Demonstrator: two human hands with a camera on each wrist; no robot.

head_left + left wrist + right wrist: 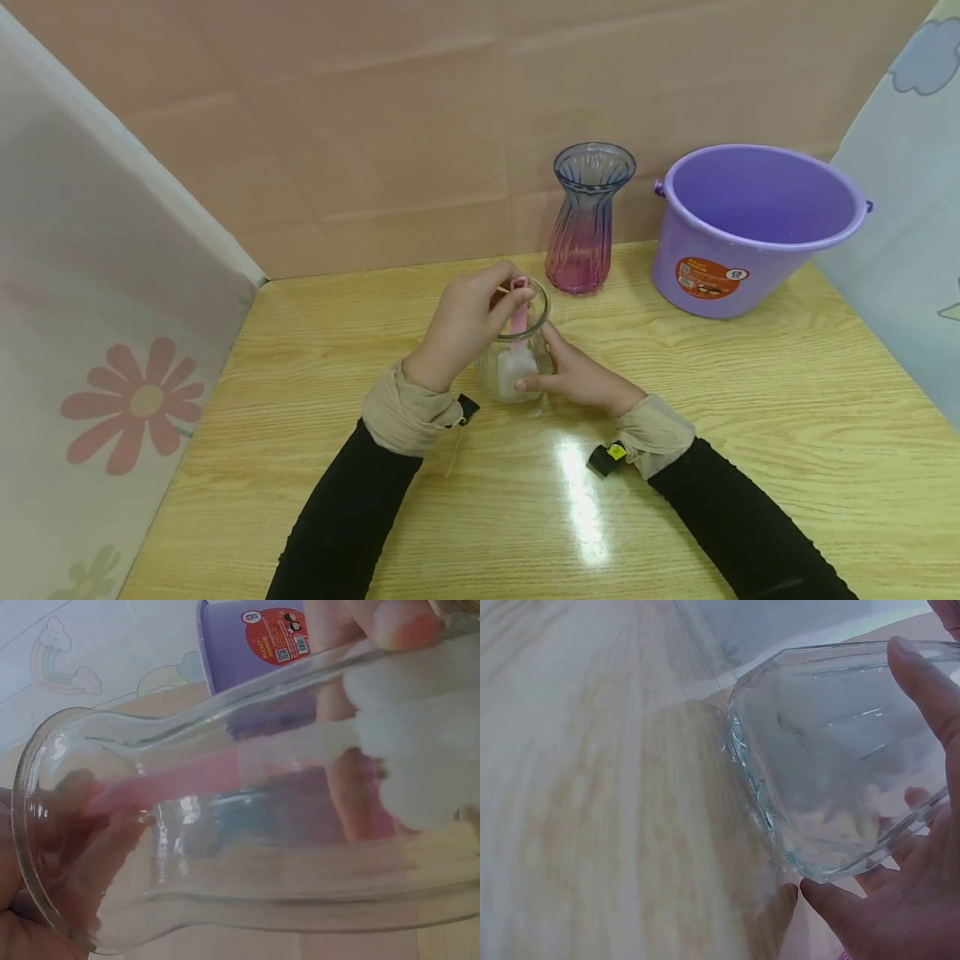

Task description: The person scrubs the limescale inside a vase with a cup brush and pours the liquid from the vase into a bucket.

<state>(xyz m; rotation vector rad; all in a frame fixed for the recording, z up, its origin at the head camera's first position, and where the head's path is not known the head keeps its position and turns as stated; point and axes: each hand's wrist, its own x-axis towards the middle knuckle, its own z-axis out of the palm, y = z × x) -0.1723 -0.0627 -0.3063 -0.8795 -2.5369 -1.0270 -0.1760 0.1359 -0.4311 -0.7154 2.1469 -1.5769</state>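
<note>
A clear glass vase [491, 375] stands near the middle of the table, with a bottle brush inside it. The brush has a pink handle [519, 318] and a soft white head [420, 750] low in the glass. At the vase's mouth, my left hand [465, 321] pinches the top of the handle between thumb and fingers. My right hand [581, 379] grips the lower body of the vase from the right, thumb in front and fingers behind. In the right wrist view, the vase's faceted base [754, 787] shows near the wooden surface.
Behind the hands stands a ribbed blue-to-pink glass vase [579, 229]. To its right is a purple bucket [675, 267] with a red label. The wooden table [315, 392] meets a pink cloth backdrop [375, 150] and printed side panels.
</note>
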